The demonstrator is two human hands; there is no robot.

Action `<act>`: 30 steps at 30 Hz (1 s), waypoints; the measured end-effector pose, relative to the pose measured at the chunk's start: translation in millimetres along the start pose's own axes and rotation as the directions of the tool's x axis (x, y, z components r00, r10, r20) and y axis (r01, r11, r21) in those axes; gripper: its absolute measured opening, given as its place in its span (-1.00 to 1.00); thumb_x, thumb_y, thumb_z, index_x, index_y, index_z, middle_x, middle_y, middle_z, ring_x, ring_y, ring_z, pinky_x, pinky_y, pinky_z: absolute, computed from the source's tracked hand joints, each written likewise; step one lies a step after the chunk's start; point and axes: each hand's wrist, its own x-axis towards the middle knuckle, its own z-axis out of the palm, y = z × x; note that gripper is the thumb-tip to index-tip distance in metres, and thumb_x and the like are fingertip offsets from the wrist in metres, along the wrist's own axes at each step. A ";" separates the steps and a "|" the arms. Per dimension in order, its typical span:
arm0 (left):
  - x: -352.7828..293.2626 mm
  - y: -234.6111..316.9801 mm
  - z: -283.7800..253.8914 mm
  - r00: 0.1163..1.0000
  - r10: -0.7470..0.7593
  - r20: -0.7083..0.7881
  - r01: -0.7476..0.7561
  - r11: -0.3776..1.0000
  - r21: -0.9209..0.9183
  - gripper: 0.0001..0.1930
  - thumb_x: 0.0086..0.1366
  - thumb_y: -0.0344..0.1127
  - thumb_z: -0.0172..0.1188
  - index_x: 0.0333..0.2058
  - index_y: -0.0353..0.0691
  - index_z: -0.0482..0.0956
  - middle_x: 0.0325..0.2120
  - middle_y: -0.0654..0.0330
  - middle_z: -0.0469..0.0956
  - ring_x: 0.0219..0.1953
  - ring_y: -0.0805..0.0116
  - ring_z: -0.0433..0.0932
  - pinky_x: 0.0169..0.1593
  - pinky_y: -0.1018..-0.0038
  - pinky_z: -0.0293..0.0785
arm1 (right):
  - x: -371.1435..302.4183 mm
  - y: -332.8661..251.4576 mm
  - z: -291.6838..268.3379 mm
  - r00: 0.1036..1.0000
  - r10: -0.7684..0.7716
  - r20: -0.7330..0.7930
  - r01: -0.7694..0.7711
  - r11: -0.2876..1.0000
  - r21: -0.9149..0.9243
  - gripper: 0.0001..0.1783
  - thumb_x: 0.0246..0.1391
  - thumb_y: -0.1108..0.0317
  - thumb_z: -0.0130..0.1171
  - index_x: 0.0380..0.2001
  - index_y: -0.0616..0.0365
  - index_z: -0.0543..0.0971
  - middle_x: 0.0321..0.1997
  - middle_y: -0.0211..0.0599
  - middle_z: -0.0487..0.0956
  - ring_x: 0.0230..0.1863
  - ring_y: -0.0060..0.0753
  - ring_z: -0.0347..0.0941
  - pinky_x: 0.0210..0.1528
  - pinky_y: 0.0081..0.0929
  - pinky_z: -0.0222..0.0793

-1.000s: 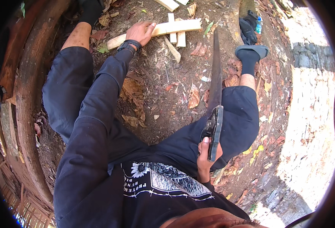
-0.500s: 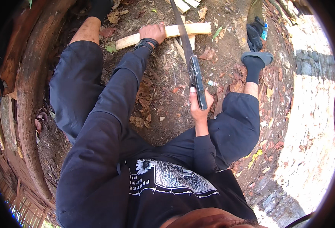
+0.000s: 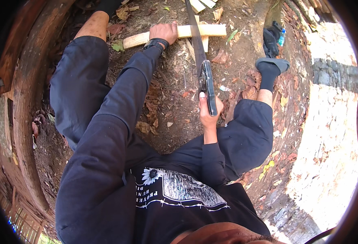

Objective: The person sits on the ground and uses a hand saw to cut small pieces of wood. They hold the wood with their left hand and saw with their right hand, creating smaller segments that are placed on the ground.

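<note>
Swung inward over the last second, the saw (image 3: pixel 199 51) clenched in my right hand (image 3: pixel 207 120) points ahead across the pale wooden strip (image 3: pixel 184 32), which lies crosswise beyond that grip, clasped by my nearer left hand (image 3: pixel 162 33) left of the saw.

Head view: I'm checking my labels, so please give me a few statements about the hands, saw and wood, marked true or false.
1. The right hand holds the saw. True.
2. The left hand is on the saw. False: it is on the pale wood strip.
3. In this view, the saw crosses in front of the strip. True.
4. The saw's handle is bright yellow. False: it is mostly black.
</note>
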 end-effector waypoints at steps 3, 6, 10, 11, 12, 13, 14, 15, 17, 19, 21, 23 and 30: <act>-0.3 1.1 -1.2 1.000 -0.001 0.018 0.001 1.000 -0.002 -0.27 0.62 0.12 -0.22 -0.43 -0.28 0.79 -0.47 -0.21 0.72 -0.36 -0.24 0.74 -0.13 -0.09 0.66 | -0.9 -0.4 -0.1 1.000 0.004 -0.003 -0.004 1.000 0.009 -0.83 0.34 0.39 0.34 -0.19 0.32 0.76 -0.54 -0.42 0.52 -0.51 -0.59 0.39 -0.40 -0.44 0.32; 0.4 -4.5 2.1 1.000 0.005 0.003 -0.005 1.000 0.002 -0.27 0.62 0.12 -0.22 -0.42 -0.27 0.80 -0.48 -0.21 0.72 -0.37 -0.24 0.74 -0.14 -0.09 0.66 | 0.6 -9.9 2.2 0.999 -0.031 0.006 0.031 0.999 -0.009 -0.83 0.34 0.40 0.35 -0.20 0.32 0.75 -0.54 -0.40 0.53 -0.51 -0.58 0.39 -0.41 -0.43 0.33; -0.5 -3.2 2.7 1.000 0.011 0.002 -0.011 1.000 0.005 -0.27 0.63 0.12 -0.23 -0.41 -0.28 0.80 -0.48 -0.20 0.72 -0.37 -0.24 0.74 -0.14 -0.09 0.66 | 1.3 -11.1 1.0 0.997 -0.078 0.010 0.079 0.993 -0.091 -0.83 0.33 0.39 0.36 -0.21 0.32 0.75 -0.57 -0.38 0.52 -0.53 -0.58 0.39 -0.42 -0.43 0.33; 0.2 -1.0 1.3 1.000 0.010 0.022 -0.010 1.000 0.000 -0.27 0.63 0.12 -0.23 -0.40 -0.28 0.80 -0.48 -0.20 0.72 -0.37 -0.24 0.74 -0.14 -0.09 0.66 | 0.6 -11.0 0.9 0.996 -0.085 0.003 0.085 0.991 -0.101 -0.83 0.33 0.39 0.36 -0.22 0.31 0.75 -0.58 -0.38 0.51 -0.54 -0.58 0.39 -0.43 -0.43 0.33; -0.1 1.5 0.2 0.999 0.009 0.041 -0.009 1.000 -0.005 -0.27 0.63 0.12 -0.23 -0.40 -0.28 0.80 -0.48 -0.20 0.72 -0.37 -0.24 0.74 -0.14 -0.09 0.66 | 0.0 -10.4 1.0 0.997 -0.082 0.002 0.082 0.991 -0.102 -0.83 0.33 0.38 0.36 -0.22 0.31 0.74 -0.59 -0.39 0.50 -0.54 -0.59 0.38 -0.43 -0.44 0.32; -0.2 0.0 1.0 1.000 0.008 0.030 -0.008 1.000 -0.001 -0.27 0.63 0.12 -0.23 -0.40 -0.28 0.80 -0.48 -0.20 0.72 -0.36 -0.24 0.74 -0.13 -0.09 0.66 | 0.5 -10.8 2.6 0.997 -0.082 0.005 0.082 0.992 -0.100 -0.83 0.33 0.38 0.37 -0.23 0.31 0.74 -0.59 -0.40 0.49 -0.55 -0.59 0.37 -0.44 -0.44 0.32; -0.1 -1.8 1.7 1.000 0.007 0.019 -0.007 1.000 0.004 -0.26 0.63 0.12 -0.24 -0.40 -0.29 0.80 -0.48 -0.21 0.72 -0.36 -0.25 0.74 -0.13 -0.09 0.66 | 0.8 -11.4 4.1 0.997 -0.081 0.008 0.082 0.992 -0.098 -0.83 0.33 0.37 0.37 -0.24 0.30 0.74 -0.60 -0.40 0.48 -0.56 -0.60 0.36 -0.45 -0.44 0.31; 0.3 -3.6 2.3 1.000 0.007 0.008 -0.007 1.000 0.007 -0.26 0.63 0.12 -0.24 -0.40 -0.29 0.80 -0.47 -0.21 0.72 -0.36 -0.25 0.74 -0.13 -0.09 0.66 | 0.7 -12.3 5.5 0.997 -0.071 0.008 0.071 0.993 -0.093 -0.83 0.33 0.37 0.37 -0.24 0.30 0.74 -0.60 -0.41 0.48 -0.56 -0.61 0.35 -0.45 -0.44 0.31; 0.2 -2.0 1.8 1.000 0.006 0.002 -0.006 1.000 0.011 -0.26 0.63 0.12 -0.24 -0.40 -0.29 0.80 -0.46 -0.23 0.72 -0.35 -0.26 0.74 -0.11 -0.10 0.66 | 1.2 -18.0 6.2 0.999 -0.045 0.005 0.045 0.995 -0.089 -0.83 0.33 0.37 0.37 -0.25 0.30 0.73 -0.60 -0.42 0.47 -0.56 -0.62 0.34 -0.46 -0.45 0.30; 0.5 -1.5 1.1 1.000 -0.003 0.006 0.003 1.000 0.008 -0.26 0.63 0.12 -0.23 -0.39 -0.29 0.81 -0.44 -0.25 0.72 -0.34 -0.28 0.74 -0.10 -0.10 0.66 | 2.2 -23.7 4.4 0.998 -0.064 0.015 0.065 0.994 -0.092 -0.83 0.33 0.38 0.37 -0.28 0.29 0.71 -0.60 -0.43 0.46 -0.56 -0.63 0.33 -0.47 -0.44 0.29; 1.5 -0.5 0.8 1.000 -0.020 0.018 0.020 1.000 0.000 -0.26 0.62 0.13 -0.23 -0.39 -0.30 0.81 -0.42 -0.27 0.73 -0.32 -0.29 0.74 -0.08 -0.11 0.66 | 2.0 -34.1 2.7 0.994 -0.110 0.022 0.112 0.988 -0.110 -0.83 0.32 0.39 0.37 -0.31 0.29 0.68 -0.61 -0.43 0.46 -0.56 -0.62 0.32 -0.47 -0.42 0.29; 2.8 -1.0 0.6 0.999 -0.040 0.035 0.041 0.999 -0.005 -0.27 0.62 0.12 -0.21 -0.38 -0.31 0.81 -0.38 -0.27 0.74 -0.28 -0.29 0.75 -0.03 -0.10 0.65 | -15.1 -31.1 -2.9 0.998 -0.065 0.013 0.066 0.992 -0.104 -0.82 0.31 0.41 0.37 -0.35 0.28 0.65 -0.61 -0.39 0.45 -0.58 -0.56 0.34 -0.46 -0.40 0.30; 0.5 1.6 1.1 1.000 -0.004 0.015 0.004 1.000 -0.004 -0.30 0.63 0.08 -0.22 -0.38 -0.28 0.81 -0.40 -0.23 0.74 -0.30 -0.25 0.75 -0.06 -0.08 0.67 | -104.1 -56.5 -39.1 0.997 -0.081 0.018 0.083 0.967 -0.241 -0.87 0.25 0.51 0.35 -0.38 0.31 0.63 -0.66 -0.29 0.42 -0.68 -0.43 0.39 -0.50 -0.40 0.31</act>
